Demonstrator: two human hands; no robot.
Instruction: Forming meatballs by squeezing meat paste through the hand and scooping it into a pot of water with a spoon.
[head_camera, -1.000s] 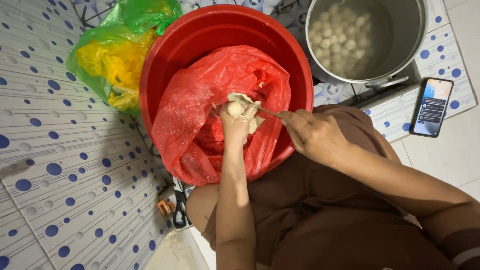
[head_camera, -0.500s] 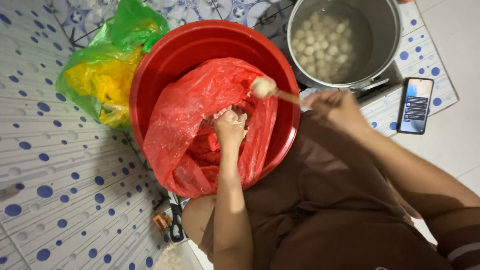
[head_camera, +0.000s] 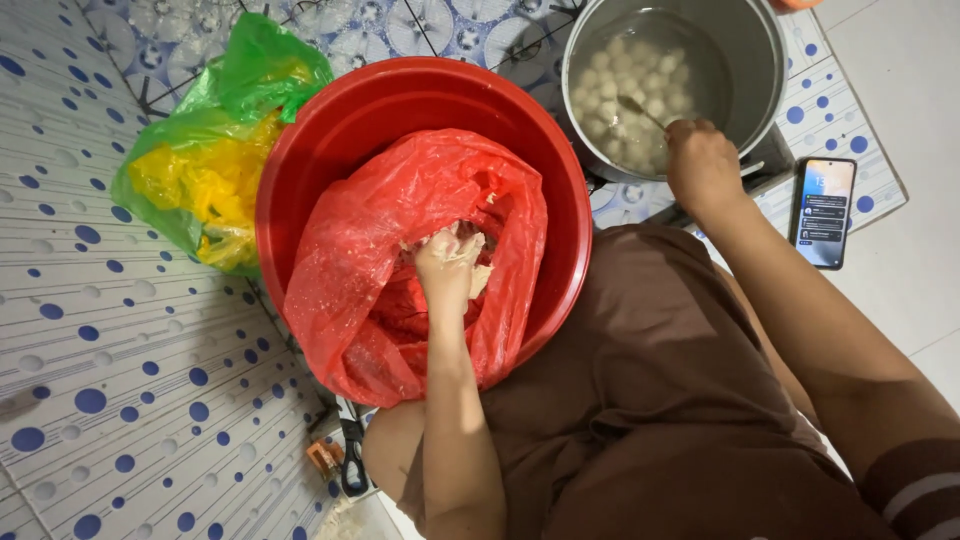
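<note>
Left hand closed on pale dough inside red bag in red basin, right hand gripping spoon over steel pot, green-yellow bag beside basin.

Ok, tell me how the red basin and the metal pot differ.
The red basin is plastic-looking, wider, and lined with a red bag of pale dough; the metal pot is grey, narrower, and holds water with pale balls. The left hand digs in the basin; the right hand holds a spoon over the pot. Both are round and open-topped.
</note>
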